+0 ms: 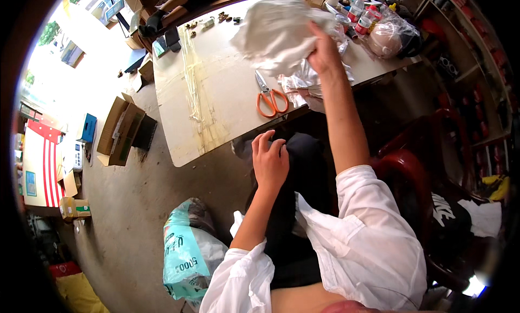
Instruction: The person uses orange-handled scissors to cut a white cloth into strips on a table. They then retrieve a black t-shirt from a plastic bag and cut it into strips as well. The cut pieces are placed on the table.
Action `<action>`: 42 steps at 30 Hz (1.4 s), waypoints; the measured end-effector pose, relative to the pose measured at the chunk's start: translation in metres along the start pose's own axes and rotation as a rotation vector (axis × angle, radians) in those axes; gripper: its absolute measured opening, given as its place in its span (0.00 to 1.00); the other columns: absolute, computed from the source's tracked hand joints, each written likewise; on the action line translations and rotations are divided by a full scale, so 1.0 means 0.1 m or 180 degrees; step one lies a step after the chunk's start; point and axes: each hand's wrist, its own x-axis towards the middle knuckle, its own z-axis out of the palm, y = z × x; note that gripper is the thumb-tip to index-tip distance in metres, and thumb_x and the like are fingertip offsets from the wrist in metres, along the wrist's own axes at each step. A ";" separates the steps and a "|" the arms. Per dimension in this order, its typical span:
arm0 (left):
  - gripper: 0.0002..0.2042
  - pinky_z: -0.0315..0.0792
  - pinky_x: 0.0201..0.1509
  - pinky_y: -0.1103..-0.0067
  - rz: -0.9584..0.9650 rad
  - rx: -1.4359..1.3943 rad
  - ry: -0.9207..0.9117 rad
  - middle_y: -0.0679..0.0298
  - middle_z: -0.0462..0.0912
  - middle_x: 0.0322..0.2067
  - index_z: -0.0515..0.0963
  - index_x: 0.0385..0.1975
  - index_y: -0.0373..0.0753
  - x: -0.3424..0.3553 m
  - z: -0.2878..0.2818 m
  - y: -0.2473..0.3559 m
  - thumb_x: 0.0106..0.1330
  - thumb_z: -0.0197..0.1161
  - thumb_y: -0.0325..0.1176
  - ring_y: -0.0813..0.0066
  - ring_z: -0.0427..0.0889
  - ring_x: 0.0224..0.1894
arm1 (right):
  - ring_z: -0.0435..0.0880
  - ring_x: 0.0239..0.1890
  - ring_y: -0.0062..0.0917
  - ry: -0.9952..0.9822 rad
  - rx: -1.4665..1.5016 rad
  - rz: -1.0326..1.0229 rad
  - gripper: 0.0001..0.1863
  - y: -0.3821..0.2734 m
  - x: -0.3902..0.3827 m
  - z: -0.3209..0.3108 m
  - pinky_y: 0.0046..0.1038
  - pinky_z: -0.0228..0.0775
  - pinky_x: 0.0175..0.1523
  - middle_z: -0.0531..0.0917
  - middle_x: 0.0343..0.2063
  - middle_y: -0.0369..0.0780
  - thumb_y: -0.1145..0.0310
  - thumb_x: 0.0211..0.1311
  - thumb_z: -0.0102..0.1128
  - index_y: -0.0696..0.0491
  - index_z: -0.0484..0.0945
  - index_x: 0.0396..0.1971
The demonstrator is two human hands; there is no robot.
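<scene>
hd cam, L of pr | wide fisheye | looks dn + fwd | nr table (172,104)

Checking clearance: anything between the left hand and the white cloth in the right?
Yes, in this view: the near table edge and the orange-handled scissors lie between the left hand and the white cloth held by the right hand. Height clearance can't be judged.

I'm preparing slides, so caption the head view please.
Right hand holding white cloth over a table with orange-handled scissors, left hand apart from the cloth.
</scene>
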 end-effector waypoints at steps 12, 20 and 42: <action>0.04 0.69 0.50 0.69 0.0101 -0.0052 -0.0235 0.59 0.78 0.39 0.79 0.28 0.35 0.04 0.07 0.06 0.54 0.62 0.25 0.58 0.73 0.46 | 0.75 0.51 0.36 0.2339 -0.0432 -0.0436 0.24 0.80 0.70 -2.25 0.39 0.71 0.54 0.73 0.53 0.45 0.69 0.62 0.57 0.64 0.66 0.55; 0.03 0.70 0.48 0.70 0.0145 -0.0188 -0.0180 0.60 0.79 0.36 0.79 0.27 0.35 0.03 0.06 0.01 0.53 0.61 0.25 0.59 0.75 0.43 | 0.75 0.52 0.37 0.2942 -0.0486 -0.0637 0.33 0.76 0.53 -1.88 0.35 0.72 0.51 0.69 0.56 0.52 0.59 0.60 0.59 0.69 0.60 0.55; 0.03 0.69 0.44 0.71 0.0165 -0.0159 -0.0515 0.63 0.80 0.30 0.78 0.23 0.36 0.06 0.07 -0.01 0.54 0.62 0.28 0.64 0.76 0.38 | 0.53 0.69 0.39 -0.0190 -0.6410 -0.1186 0.34 0.59 0.66 -2.02 0.44 0.35 0.70 0.64 0.63 0.41 0.36 0.58 0.47 0.44 0.72 0.56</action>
